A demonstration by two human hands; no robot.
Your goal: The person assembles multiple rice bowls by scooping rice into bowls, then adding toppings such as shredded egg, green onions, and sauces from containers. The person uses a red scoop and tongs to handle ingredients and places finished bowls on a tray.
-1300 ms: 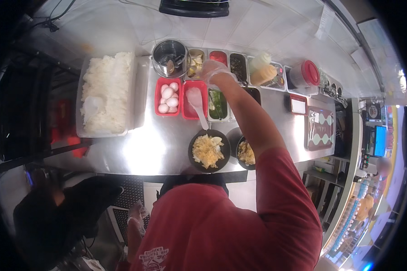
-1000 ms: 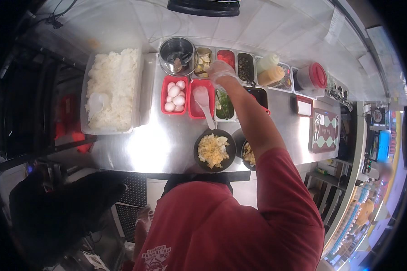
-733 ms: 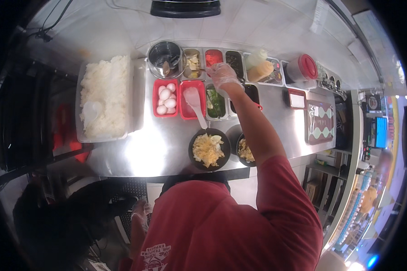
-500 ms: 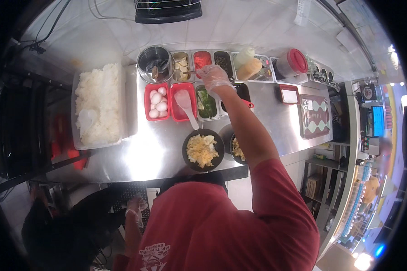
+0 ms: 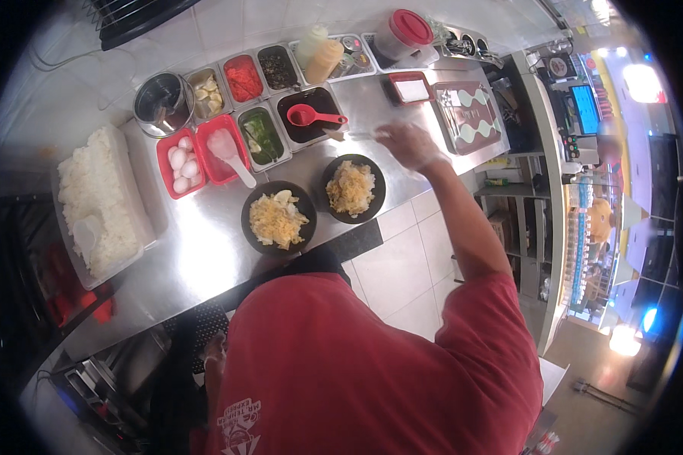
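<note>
My right hand [image 5: 411, 145], in a clear plastic glove, is over the counter to the right of the two bowls. Its fingers are closed round the end of a thin utensil [image 5: 335, 135], whose pale, flat tip points left; blur hides its exact kind. Below that tip stands a black bowl [image 5: 349, 189] of rice with golden crumbly topping. Left of it, a second black bowl [image 5: 279, 218] holds similar food with pale slices. My left hand [image 5: 215, 349], also gloved, hangs low beside my body, off the counter; its fingers are too dim to read.
A large tub of rice [image 5: 102, 201] stands at left. Behind the bowls are red trays of eggs [image 5: 182, 164] and a white paddle [image 5: 228, 155], a tray of green slices [image 5: 262, 140], and a red scoop [image 5: 311, 115] on a dark-filled tray. A patterned brown tray [image 5: 467, 117] lies at right.
My right hand has moved right and toward me, away from the back containers, with the thin utensil. The view has turned, and the right bowl now shows fully.
</note>
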